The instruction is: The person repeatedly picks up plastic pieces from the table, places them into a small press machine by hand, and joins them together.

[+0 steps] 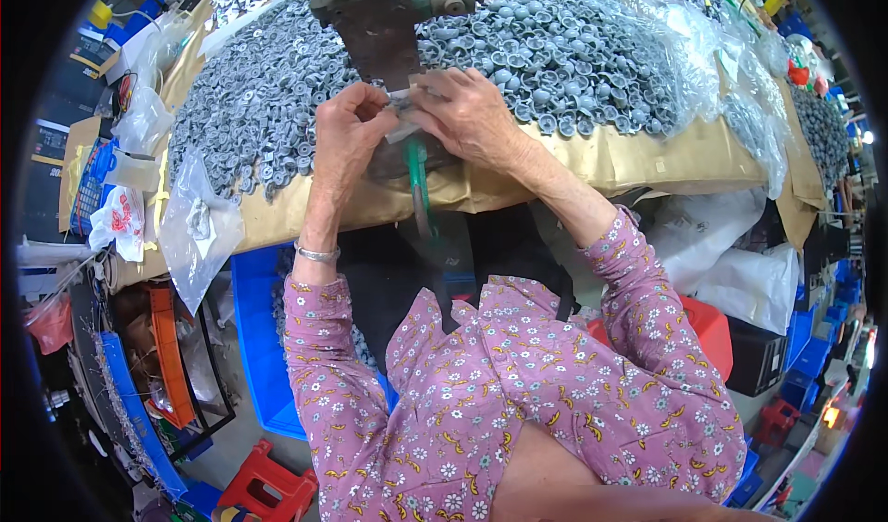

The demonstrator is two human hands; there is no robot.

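Light-coloured printing stands on the stacked black boxes at the far left, and red print marks a crumpled white bag just to their right (its folds and small size break the characters up); no wording there reads clearly.

The shirt is mauve with white flowers and yellow motifs, the 2 far heaps of parts grey, the counter cover tan, the bar green, the left bin blue, the near-left stool red.
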